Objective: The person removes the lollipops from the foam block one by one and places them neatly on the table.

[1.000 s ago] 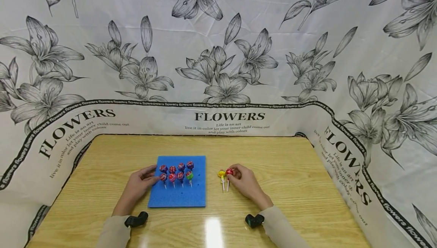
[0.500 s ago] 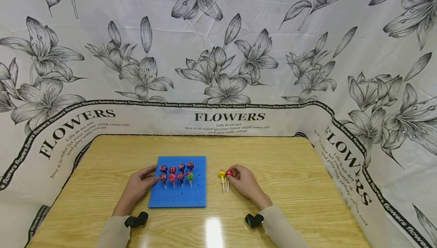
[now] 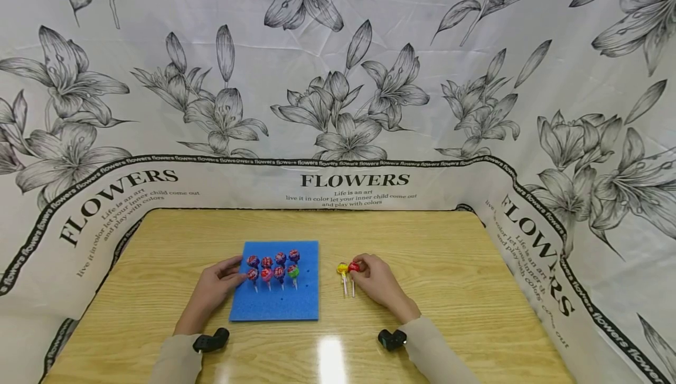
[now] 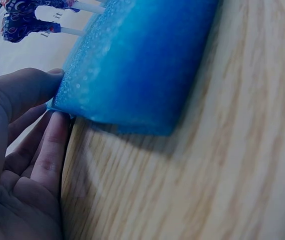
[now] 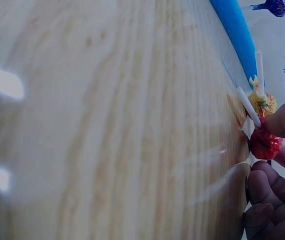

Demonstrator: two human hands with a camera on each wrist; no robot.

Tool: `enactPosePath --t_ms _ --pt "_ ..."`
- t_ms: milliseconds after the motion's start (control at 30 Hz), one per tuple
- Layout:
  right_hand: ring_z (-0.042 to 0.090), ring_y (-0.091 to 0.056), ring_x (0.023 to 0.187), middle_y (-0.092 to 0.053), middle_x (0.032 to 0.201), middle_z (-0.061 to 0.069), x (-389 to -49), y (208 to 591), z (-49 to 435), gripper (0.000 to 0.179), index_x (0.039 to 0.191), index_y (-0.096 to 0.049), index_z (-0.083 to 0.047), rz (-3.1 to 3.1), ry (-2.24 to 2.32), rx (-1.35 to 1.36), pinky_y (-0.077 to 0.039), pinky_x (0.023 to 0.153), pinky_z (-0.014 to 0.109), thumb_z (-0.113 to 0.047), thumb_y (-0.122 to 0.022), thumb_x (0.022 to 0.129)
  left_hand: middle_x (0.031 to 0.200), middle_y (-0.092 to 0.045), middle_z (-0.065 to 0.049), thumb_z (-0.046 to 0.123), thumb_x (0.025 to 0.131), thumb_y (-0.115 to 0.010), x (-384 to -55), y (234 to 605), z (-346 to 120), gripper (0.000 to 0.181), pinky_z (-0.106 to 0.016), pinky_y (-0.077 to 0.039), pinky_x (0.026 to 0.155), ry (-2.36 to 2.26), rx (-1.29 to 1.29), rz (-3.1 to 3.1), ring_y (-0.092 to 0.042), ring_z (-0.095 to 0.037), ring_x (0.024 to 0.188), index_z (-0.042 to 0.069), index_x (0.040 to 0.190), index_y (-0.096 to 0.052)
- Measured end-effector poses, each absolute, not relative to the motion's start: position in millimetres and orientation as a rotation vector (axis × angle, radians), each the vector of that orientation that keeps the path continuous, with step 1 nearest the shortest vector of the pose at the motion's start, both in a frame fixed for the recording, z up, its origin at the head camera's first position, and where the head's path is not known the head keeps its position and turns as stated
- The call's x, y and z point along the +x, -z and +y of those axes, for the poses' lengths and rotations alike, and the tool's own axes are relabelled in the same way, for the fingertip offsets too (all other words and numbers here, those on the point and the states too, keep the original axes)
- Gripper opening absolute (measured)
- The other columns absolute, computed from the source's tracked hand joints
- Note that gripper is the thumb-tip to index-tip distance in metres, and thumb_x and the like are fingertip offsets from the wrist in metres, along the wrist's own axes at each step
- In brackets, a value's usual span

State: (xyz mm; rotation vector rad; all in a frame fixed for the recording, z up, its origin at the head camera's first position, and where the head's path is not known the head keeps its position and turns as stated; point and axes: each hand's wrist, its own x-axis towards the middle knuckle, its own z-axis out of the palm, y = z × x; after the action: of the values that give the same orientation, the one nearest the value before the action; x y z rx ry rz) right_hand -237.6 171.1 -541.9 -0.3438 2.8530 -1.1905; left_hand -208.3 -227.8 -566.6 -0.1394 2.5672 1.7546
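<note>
The desk carries a blue foam board, with 8 lollipops standing in it in 2 rows of 4. The left hand holds the board's left edge, thumb above and fingers below; a light, steady hold should suffice there, since pressing harder may bend the foam. The right hand pinches the red lollipop by its head, fingers narrow around it, on the desk right of the board. The yellow lollipop lies just beside it, so handling the red head squarely would best avoid nudging its neighbour. Its white stick is better left free.
</note>
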Motion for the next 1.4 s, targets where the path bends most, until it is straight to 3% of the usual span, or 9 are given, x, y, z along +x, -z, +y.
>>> enactPosePath --t_ms 1000,1200,1400 --pt "0.012 -0.055 0.08 -0.065 0.107 0.007 -242.4 535.8 174.1 0.034 0.127 -0.068 -0.006 2.857 1.147 -0.34 -0.048 0.067 0.026 -0.021 -0.072 0.097 0.137 -0.063 -0.026 0.013 0.096 -0.074 -207.6 564.2 -226.3 0.058 -0.036 -0.057 0.097 -1.742 -0.134 2.562 -0.064 -0.037 0.125 0.001 0.149 -0.053" --pt "0.021 -0.064 0.096 -0.064 0.119 0.014 -245.5 525.1 174.2 0.039 0.132 -0.064 -0.004 2.841 1.236 -0.344 -0.056 0.08 0.037 -0.022 -0.07 0.099 0.138 -0.062 -0.025 0.014 0.097 -0.073 -207.2 564.4 -226.9 0.057 -0.033 -0.057 0.097 -1.737 -0.129 2.569 -0.063 -0.036 0.126 0.001 0.149 -0.053" --pt "0.034 -0.063 0.113 -0.064 0.128 0.019 -249.7 512.0 164.7 0.041 0.135 -0.063 -0.004 2.911 1.299 -0.478 -0.054 0.095 0.051 -0.02 -0.071 0.098 0.136 -0.063 -0.025 0.013 0.097 -0.073 -206.2 562.9 -226.7 0.057 -0.033 -0.057 0.096 -1.743 -0.135 2.568 -0.064 -0.036 0.125 0.001 0.148 -0.054"
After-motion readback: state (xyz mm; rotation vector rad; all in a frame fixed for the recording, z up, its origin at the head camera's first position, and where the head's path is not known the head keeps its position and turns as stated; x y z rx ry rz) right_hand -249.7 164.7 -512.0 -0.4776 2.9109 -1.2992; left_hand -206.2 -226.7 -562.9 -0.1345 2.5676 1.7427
